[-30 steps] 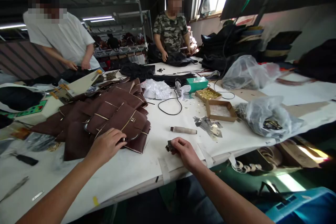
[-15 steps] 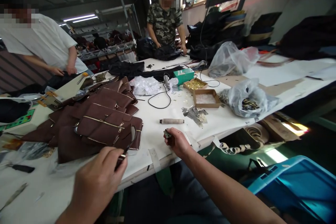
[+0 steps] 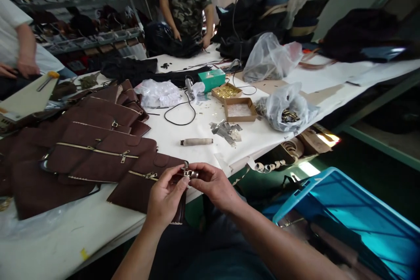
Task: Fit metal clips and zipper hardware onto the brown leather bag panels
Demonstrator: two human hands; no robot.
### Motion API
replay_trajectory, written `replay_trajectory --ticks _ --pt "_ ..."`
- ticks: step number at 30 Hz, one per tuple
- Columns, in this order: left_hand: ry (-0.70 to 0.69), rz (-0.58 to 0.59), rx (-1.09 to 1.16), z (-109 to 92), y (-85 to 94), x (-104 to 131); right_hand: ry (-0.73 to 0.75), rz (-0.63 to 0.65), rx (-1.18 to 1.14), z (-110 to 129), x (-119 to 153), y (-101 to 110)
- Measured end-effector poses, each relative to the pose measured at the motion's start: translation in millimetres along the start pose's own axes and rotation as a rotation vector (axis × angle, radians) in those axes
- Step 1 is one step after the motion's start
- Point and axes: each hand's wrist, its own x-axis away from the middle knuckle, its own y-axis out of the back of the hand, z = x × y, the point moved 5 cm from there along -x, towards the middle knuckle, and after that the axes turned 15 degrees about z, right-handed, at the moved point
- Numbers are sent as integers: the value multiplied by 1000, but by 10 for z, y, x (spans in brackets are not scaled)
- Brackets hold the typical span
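My left hand (image 3: 166, 194) and my right hand (image 3: 215, 183) meet over the table's front edge, fingertips almost touching. Between them is a small shiny metal fitting (image 3: 193, 174), pinched by both thumbs and fingers; its exact kind is too small to make out. Beneath the left hand lies a dark brown leather bag panel (image 3: 134, 190) with a gold zipper, its near corner hanging over the edge. A larger pile of brown bag panels (image 3: 98, 153) spreads to the left. Just beyond the hands rests a tape-wrapped rod (image 3: 197, 141).
Thin metal plates (image 3: 226, 131), a cardboard tray (image 3: 240, 113), a box of gold pieces (image 3: 226, 91) and a plastic bag of metal parts (image 3: 290, 111) stand on the table. A blue crate (image 3: 341, 179) is at lower right. Two co-workers handle dark material across the table.
My hands have come together from apart, bringing the metal fitting to the left hand. A brown panel is now drawn out to the table's edge. The view has turned right and down.
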Motion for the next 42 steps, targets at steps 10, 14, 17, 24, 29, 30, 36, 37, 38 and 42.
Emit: replay_trajectory --ticks 10,14,17,24,29,30,36,37,38,42 --pt "-3 -204 191 35 170 177 -30 10 -100 -195 2 -252" --pt "-15 -252 240 0 180 206 -35 -14 -78 -216 40 -297" --pt "-51 -300 242 -49 181 218 -46 1 -56 -218 63 -347" --pt "-124 -348 234 -135 205 268 -38 21 -67 -265 52 -448" --pt "-149 -368 218 -101 263 297 -11 14 168 -226 23 -454" --pt "-147 -367 220 -85 271 300 22 -8 286 -181 19 -455" --pt "-134 -333 127 -83 319 340 161 -64 648 -5 -54 -556" --pt "-136 -322 83 -105 332 355 158 -54 635 -6 -74 -568" --pt "-142 -305 41 -129 345 372 158 -47 624 -5 -89 -576" --pt "-182 -189 -53 -220 379 447 136 -29 606 5 -121 -564"
